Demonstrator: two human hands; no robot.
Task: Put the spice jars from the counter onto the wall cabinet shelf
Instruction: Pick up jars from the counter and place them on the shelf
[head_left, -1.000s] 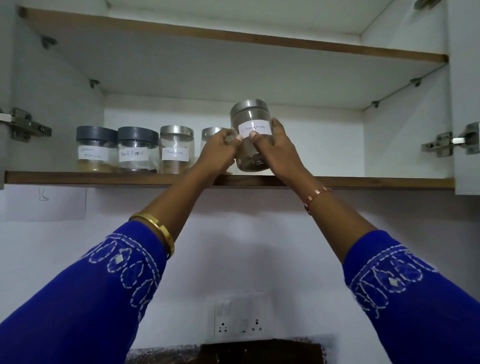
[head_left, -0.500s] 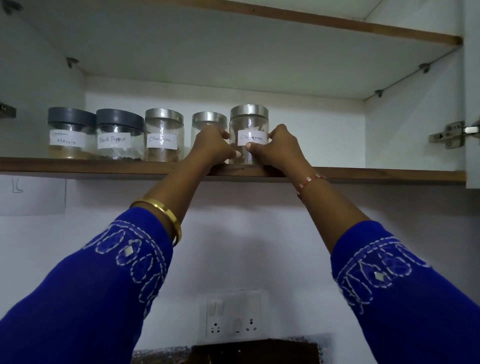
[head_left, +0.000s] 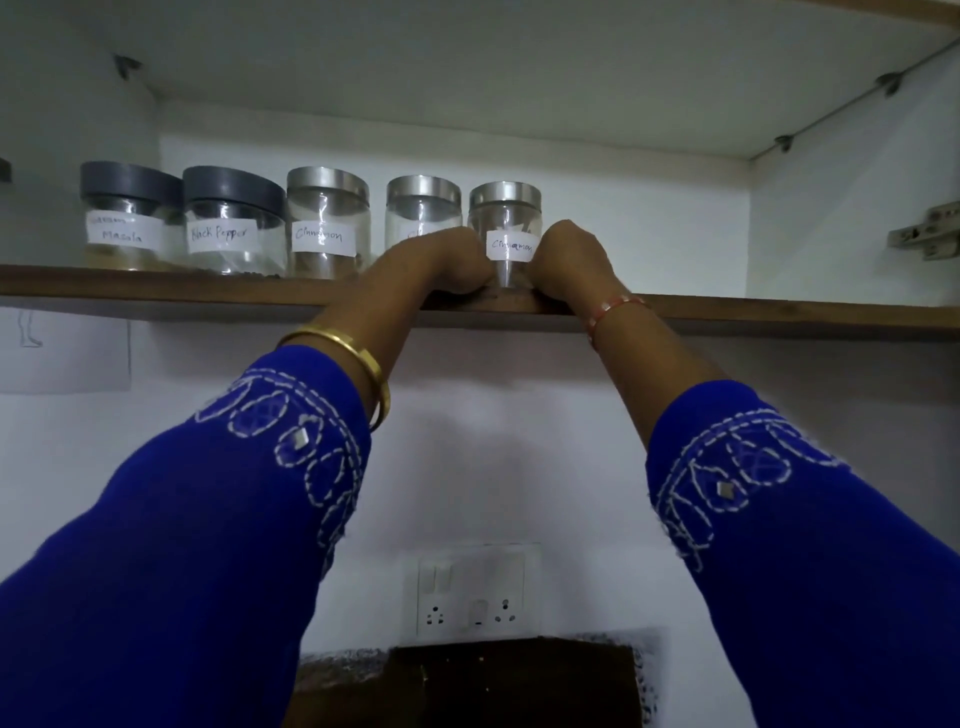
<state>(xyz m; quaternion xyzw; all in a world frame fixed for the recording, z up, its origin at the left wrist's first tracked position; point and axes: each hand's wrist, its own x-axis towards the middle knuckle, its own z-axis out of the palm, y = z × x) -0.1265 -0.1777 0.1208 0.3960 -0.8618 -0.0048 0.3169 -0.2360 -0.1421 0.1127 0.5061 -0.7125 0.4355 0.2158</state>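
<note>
- Both my hands, left (head_left: 447, 262) and right (head_left: 571, 260), grip the cinnamon jar (head_left: 506, 228), which sits near the shelf (head_left: 156, 291) front edge.
- Just beside it, four jars (head_left: 322, 223) run left; open shelf to the right.

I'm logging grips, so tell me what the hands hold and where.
Both hands, left and right, hold the rightmost cinnamon jar by its lower sides, one on each side, as it stands on the shelf.

The single head view looks up from below and near at the wall cabinet shelf (head_left: 156, 291), arms reaching away from it.
</note>
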